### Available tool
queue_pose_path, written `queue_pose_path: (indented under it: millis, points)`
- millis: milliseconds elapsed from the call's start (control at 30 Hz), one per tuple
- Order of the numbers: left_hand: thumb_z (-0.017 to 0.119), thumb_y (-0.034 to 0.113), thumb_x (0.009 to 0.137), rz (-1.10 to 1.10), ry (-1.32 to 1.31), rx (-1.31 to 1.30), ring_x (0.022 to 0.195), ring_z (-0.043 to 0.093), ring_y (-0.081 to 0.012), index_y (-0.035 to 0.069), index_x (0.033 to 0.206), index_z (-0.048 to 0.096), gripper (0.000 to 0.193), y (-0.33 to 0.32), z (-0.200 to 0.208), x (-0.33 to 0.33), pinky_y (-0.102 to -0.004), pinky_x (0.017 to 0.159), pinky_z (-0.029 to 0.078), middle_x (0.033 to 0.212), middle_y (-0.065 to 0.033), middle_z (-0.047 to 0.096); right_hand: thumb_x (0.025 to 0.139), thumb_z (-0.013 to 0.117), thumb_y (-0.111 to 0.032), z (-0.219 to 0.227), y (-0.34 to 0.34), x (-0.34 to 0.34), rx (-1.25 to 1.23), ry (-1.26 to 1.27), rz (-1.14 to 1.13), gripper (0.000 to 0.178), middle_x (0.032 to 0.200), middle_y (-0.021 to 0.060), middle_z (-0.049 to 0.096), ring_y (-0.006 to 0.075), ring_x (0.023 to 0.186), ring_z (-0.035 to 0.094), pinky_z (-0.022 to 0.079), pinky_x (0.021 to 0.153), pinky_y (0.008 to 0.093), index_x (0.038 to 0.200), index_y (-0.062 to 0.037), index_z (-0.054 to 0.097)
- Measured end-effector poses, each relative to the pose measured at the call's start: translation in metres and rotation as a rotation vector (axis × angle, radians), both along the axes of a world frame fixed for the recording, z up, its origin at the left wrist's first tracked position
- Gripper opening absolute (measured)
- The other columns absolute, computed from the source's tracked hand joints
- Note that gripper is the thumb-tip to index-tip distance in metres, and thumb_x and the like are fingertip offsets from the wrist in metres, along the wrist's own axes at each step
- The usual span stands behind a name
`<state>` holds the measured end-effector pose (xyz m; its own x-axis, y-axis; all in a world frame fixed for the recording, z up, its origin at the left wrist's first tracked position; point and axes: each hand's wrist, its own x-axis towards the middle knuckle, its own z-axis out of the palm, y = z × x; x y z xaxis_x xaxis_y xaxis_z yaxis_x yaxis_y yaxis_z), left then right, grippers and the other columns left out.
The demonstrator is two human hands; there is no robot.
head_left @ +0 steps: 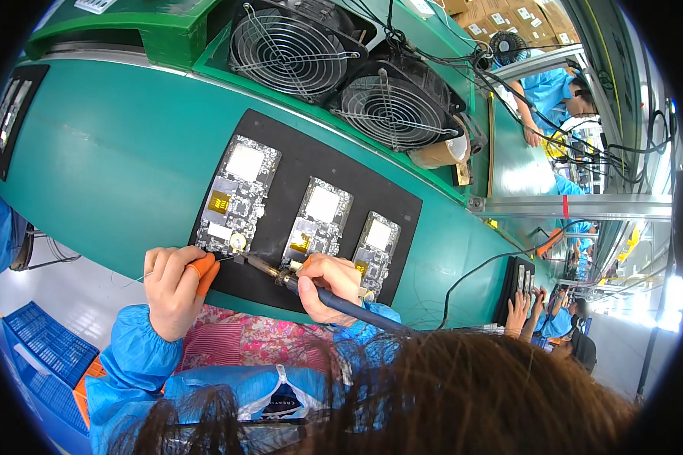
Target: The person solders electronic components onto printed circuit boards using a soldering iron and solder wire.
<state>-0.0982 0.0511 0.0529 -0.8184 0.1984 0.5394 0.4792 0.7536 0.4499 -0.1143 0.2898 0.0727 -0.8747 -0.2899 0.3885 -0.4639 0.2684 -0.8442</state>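
Right hand (pixel 328 282) gripping soldering iron (pixel 281 274), tip touching leftmost circuit board (pixel 235 199) near desk's (pixel 121 152) front edge, left hand (pixel 173 290) pinching solder wire (pixel 224 258) beside it.

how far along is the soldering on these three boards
Nothing clearly reads as finished. In hand: the right hand holds a blue-handled soldering iron with its tip by the round part on the leftmost green circuit board; the left hand feeds thin wire. The middle board and right board lie untouched on the black mat.

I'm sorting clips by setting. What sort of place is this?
Most likely an electronics assembly line: circuit boards lie on a black mat on a green bench, the right hand holds a soldering iron, and other workers sit along the line.
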Motion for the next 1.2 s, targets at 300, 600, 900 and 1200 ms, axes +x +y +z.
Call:
queue_pose_path:
  millis: [300, 600, 900, 1200]
  points:
    - [0.074, 0.003, 0.063, -0.058, 0.029, -0.052, 0.075, 0.057, -0.021, 0.003, 0.079, 0.062, 0.02, 0.012, -0.004, -0.004, -0.0329, 0.068, 0.041, 0.089, -0.0051, 0.06, 0.075, 0.062, 0.002, -0.001, -0.001, -0.001, 0.004, 0.01, 0.012, 0.011, 0.062, 0.0112, 0.054, 0.0247, 0.05, 0.054, 0.042, 0.045, 0.0317, 0.072, -0.0002, 0.052]
    - [0.073, 0.005, 0.066, -0.11, -0.049, -0.088, 0.072, 0.054, -0.021, 0.003, 0.085, 0.065, 0.021, 0.012, -0.003, -0.006, -0.0336, 0.065, 0.041, 0.1, -0.0076, 0.058, 0.077, 0.064, -0.008, -0.003, -0.001, 0.001, 0.009, -0.012, -0.022, 0.015, 0.059, 0.0109, 0.055, 0.0233, 0.049, 0.055, 0.044, 0.048, 0.0314, 0.071, 0.0011, 0.054]
    - [0.074, 0.009, 0.067, -0.092, -0.108, -0.191, 0.073, 0.051, -0.0204, 0.005, 0.098, 0.07, 0.031, 0.01, 0.001, -0.005, -0.0331, 0.062, 0.039, 0.108, -0.0077, 0.056, 0.077, 0.063, -0.007, -0.004, -0.001, 0.001, 0.006, -0.01, -0.024, 0.014, 0.06, 0.0116, 0.056, 0.0233, 0.049, 0.055, 0.045, 0.049, 0.0313, 0.072, 0.0018, 0.054]
    - [0.074, 0.009, 0.066, -0.087, -0.12, -0.193, 0.073, 0.051, -0.0211, 0.005, 0.097, 0.07, 0.031, 0.01, 0.001, -0.004, -0.0333, 0.062, 0.04, 0.107, -0.0081, 0.056, 0.077, 0.063, -0.006, -0.003, -0.001, 0.001, 0.022, 0.02, -0.028, 0.012, 0.06, 0.0109, 0.055, 0.0225, 0.049, 0.054, 0.044, 0.049, 0.0307, 0.072, 0.0013, 0.054]
